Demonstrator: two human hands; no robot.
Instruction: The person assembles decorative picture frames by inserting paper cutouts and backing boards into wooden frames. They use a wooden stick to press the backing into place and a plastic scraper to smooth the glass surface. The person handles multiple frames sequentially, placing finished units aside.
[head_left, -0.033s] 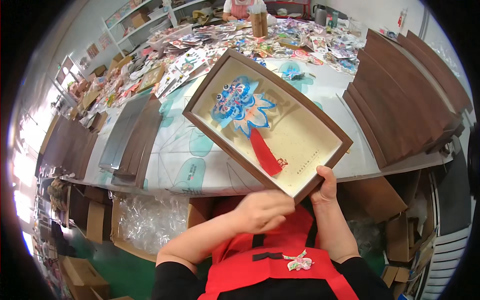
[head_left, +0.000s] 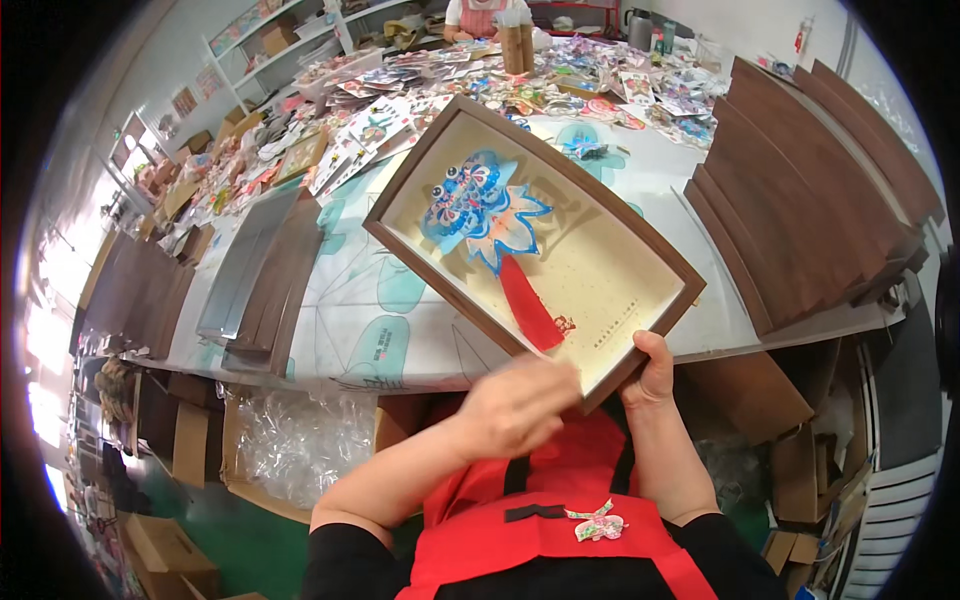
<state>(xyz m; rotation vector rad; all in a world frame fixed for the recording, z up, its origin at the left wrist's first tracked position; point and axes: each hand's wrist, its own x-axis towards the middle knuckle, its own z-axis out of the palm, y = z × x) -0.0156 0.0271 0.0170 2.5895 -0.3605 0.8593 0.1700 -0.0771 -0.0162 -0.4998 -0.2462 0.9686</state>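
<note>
A brown shadow-box frame (head_left: 450, 285) is tilted above the near edge of the table. Inside it, on a cream backing, sit a blue patterned fish-shaped ornament (head_left: 480, 205) and a red strip (head_left: 530, 305) below it. My right hand (head_left: 650, 372) grips the frame's lower right corner, thumb on the front rim and fingers behind. My left hand (head_left: 520, 405) is at the lower edge, fingers curled together and slightly blurred, overlapping the bottom corner. Whether anything is in those fingers is hidden.
Brown frames stand stacked at the right (head_left: 800, 200) and left (head_left: 270, 270) of the covered table (head_left: 390, 340). Paper ornaments (head_left: 430, 85) heap across the far side, where a person (head_left: 485, 18) sits. Below the table, a cardboard box (head_left: 240, 440) holds clear plastic wrap.
My left hand has shifted slightly up and left along the frame's bottom corner, its fingers now reaching over the lower rim. The frame and my right hand have barely moved.
</note>
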